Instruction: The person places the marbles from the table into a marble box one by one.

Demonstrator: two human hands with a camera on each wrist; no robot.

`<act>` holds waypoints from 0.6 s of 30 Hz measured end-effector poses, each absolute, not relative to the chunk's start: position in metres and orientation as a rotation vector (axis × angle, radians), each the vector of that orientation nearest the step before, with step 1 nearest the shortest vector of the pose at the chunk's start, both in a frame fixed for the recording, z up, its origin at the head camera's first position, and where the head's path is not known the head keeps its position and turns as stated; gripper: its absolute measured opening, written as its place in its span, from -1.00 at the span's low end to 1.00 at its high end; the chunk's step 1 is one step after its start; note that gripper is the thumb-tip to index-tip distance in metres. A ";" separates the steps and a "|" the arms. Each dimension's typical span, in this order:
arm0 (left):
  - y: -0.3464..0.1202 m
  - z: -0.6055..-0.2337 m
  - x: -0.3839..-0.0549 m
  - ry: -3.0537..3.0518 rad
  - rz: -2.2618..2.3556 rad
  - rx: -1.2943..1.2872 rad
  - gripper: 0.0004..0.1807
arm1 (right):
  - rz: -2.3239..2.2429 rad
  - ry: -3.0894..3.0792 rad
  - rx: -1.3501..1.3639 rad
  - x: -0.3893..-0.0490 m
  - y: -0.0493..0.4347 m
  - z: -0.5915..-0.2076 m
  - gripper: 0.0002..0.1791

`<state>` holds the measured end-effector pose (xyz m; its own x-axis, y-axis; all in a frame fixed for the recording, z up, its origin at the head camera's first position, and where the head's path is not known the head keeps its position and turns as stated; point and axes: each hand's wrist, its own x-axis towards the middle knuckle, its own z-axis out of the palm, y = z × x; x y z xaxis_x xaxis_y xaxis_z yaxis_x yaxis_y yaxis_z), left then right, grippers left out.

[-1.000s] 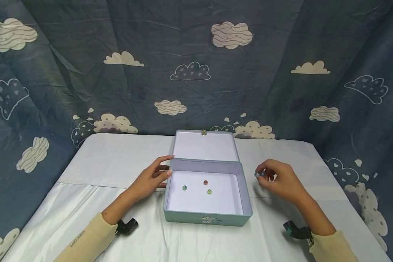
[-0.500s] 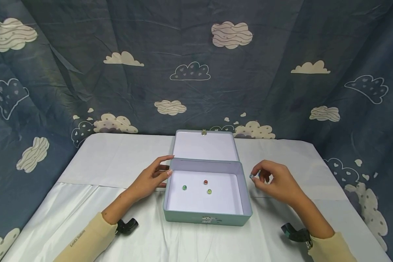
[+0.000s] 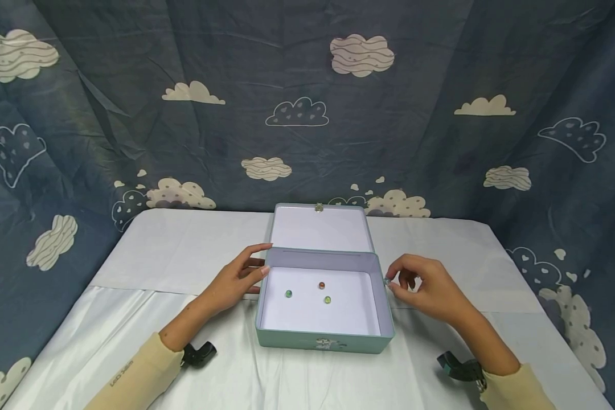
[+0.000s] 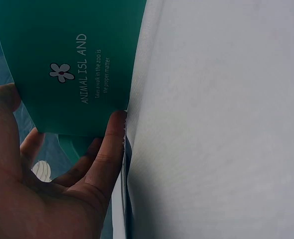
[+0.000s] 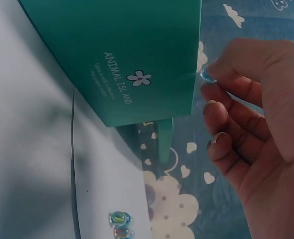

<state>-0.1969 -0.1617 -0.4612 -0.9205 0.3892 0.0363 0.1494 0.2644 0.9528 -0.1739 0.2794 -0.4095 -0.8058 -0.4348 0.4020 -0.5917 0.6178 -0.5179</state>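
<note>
Hands (image 3: pixel 240 279) (image 3: pixel 429 286) flank the open green box (image 3: pixel 307 319); three marbles (image 3: pixel 327 299) lie inside.

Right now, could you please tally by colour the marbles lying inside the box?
Reddish-brown marble: 1
Yellow-green marble: 1
Blue-green marble: 1
Total inside the box: 3

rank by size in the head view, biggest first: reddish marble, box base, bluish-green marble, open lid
1. Box base
2. Open lid, though it lies farther from the camera
3. Reddish marble and bluish-green marble: they look alike, so I can't rank one above the other
</note>
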 end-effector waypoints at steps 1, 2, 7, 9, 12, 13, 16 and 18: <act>-0.162 -0.461 -0.197 2.327 1.717 0.504 -0.37 | 0.962 -2.610 0.850 -0.174 0.279 -0.409 -0.61; -0.162 -0.461 -0.197 2.328 1.716 0.503 -0.37 | 0.962 -2.614 0.856 -0.173 0.278 -0.409 -0.61; -0.161 -0.461 -0.197 2.332 1.711 0.499 -0.38 | 0.956 -2.628 0.864 -0.172 0.276 -0.409 -0.63; -0.161 -0.460 -0.196 2.333 1.710 0.495 -0.38 | 0.961 -2.632 0.864 -0.172 0.275 -0.409 -0.64; -0.161 -0.460 -0.196 2.337 1.708 0.491 -0.38 | 0.964 -2.637 0.868 -0.172 0.275 -0.409 -0.64; -0.161 -0.460 -0.196 2.337 1.708 0.491 -0.38 | 0.965 -2.637 0.870 -0.172 0.275 -0.409 -0.64; -0.161 -0.460 -0.196 2.340 1.706 0.490 -0.37 | 0.963 -2.639 0.871 -0.172 0.275 -0.409 -0.63; -0.161 -0.460 -0.196 2.341 1.704 0.493 -0.37 | 0.965 -2.643 0.867 -0.172 0.275 -0.409 -0.63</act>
<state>-0.1962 -0.1611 -0.4602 -0.9234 0.3825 0.0309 0.1468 0.2779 0.9493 -0.1720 0.2749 -0.4094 -0.8088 -0.4593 0.3673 -0.5879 0.6155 -0.5250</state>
